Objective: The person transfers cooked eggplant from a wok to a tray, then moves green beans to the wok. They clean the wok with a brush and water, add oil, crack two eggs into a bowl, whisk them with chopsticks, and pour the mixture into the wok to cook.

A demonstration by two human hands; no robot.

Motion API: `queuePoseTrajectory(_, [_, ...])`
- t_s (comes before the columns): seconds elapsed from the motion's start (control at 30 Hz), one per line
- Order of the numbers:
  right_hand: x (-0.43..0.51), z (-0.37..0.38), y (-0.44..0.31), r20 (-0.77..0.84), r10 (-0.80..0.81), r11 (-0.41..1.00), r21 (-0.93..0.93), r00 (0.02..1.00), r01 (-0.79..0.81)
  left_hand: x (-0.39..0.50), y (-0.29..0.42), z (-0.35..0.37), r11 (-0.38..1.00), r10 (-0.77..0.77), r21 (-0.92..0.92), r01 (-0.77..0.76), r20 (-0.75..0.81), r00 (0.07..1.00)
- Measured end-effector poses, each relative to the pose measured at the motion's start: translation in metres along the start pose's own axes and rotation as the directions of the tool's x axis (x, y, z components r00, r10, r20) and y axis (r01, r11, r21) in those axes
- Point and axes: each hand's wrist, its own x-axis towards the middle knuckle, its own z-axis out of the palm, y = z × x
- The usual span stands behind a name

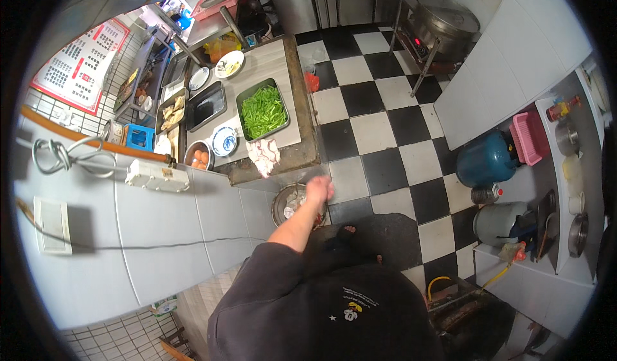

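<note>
My left hand (320,190) reaches forward over the right side of a round waste bin (276,210) on the floor. Its fingers look curled and blurred, so whether they hold anything is unclear. Pale crumpled waste lies inside the bin, partly covered by my forearm. Just beyond, a crumpled cloth (264,157) with dark edging hangs at the counter's front edge. Behind the cloth stands a metal tray of cut green vegetables (262,111). A blue-and-white bowl (224,140) and a metal bowl of brown eggs (199,159) sit to its left. My right hand is out of view.
The worktop (270,59) also carries a dark rectangular tray (207,106) and a white plate of food (230,64). Gas cylinders (484,158) stand by the right shelves. A large lidded pot (446,18) sits on a metal stand over the checkered floor (378,126).
</note>
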Motion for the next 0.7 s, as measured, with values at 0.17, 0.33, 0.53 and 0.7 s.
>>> queuePoseTrajectory(0.17, [0.014,-0.018,0.004,0.018,-0.013,1.000,0.022,1.000,0.012,-0.079,-0.079,-0.009,0.789,-0.058,0.613,-0.037,0.135,0.989])
queuePoseTrajectory(0.33, [0.022,-0.029,0.007,0.032,-0.015,1.000,-0.013,0.999,0.015,-0.088,-0.142,-0.049,0.491,-0.185,0.869,-0.062,0.173,0.967])
queuePoseTrajectory(0.53, [0.049,0.002,-0.024,0.191,0.053,0.984,-0.178,0.980,-0.018,0.042,-0.111,-0.010,0.662,-0.343,0.738,-0.133,0.456,0.821])
queuePoseTrajectory(0.7, [0.034,0.030,-0.069,0.038,0.016,0.997,-0.074,0.999,-0.013,0.136,-0.002,0.094,0.641,-0.445,0.735,-0.222,0.592,0.673])
